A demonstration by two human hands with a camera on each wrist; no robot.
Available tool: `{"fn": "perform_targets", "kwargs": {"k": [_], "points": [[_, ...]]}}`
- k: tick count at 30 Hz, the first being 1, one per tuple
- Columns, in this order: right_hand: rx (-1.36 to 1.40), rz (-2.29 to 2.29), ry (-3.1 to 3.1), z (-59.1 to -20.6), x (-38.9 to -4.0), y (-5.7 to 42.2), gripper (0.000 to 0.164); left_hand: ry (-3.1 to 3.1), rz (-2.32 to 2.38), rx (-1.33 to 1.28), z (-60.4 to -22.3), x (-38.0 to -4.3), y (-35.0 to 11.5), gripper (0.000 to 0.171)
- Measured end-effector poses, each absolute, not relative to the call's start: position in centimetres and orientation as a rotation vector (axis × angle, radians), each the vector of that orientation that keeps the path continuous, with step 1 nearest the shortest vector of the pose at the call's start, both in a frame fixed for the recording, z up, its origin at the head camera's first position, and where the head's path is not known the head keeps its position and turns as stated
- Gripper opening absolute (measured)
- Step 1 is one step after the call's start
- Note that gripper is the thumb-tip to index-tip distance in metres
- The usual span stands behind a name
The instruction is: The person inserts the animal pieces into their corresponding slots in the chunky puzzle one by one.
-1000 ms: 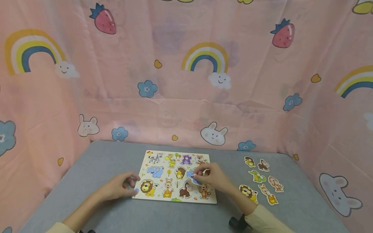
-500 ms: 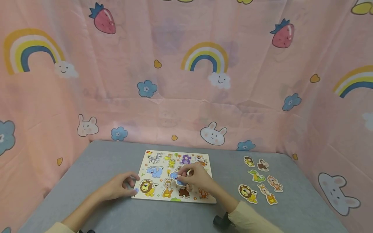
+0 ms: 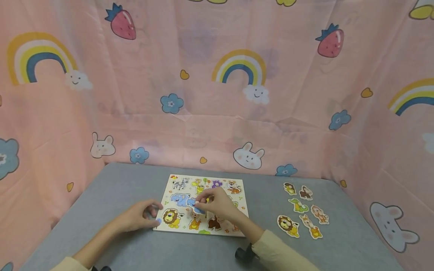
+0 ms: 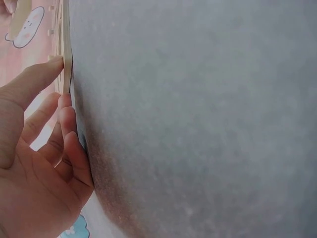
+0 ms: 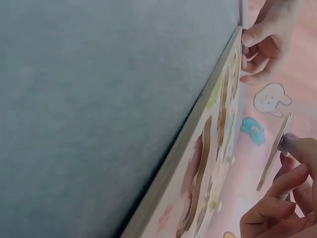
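One blue piece hangs from the right grip above the board.

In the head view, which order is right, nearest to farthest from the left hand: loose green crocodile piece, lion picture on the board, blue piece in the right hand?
1. Lion picture: near left corner of the board
2. Blue piece: in the right hand, over the board
3. Green crocodile piece: on the table, right of the board
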State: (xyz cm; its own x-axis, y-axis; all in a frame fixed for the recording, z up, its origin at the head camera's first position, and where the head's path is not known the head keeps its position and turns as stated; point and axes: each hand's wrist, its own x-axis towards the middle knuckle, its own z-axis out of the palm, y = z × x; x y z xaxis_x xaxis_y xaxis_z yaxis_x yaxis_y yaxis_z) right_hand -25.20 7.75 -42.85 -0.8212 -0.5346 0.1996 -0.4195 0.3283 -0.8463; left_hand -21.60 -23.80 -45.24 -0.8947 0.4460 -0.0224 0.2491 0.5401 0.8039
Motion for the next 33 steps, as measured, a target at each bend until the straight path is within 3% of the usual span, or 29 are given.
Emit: {"fn": "perform_targets", "kwargs": {"k": [33], "points": [[-0.711, -1.604, 2.426, -44.3, -28.8, 2.3, 0.005, 2.55, 1.294, 0.615, -45.3, -21.6, -23.8, 0.041]]}}
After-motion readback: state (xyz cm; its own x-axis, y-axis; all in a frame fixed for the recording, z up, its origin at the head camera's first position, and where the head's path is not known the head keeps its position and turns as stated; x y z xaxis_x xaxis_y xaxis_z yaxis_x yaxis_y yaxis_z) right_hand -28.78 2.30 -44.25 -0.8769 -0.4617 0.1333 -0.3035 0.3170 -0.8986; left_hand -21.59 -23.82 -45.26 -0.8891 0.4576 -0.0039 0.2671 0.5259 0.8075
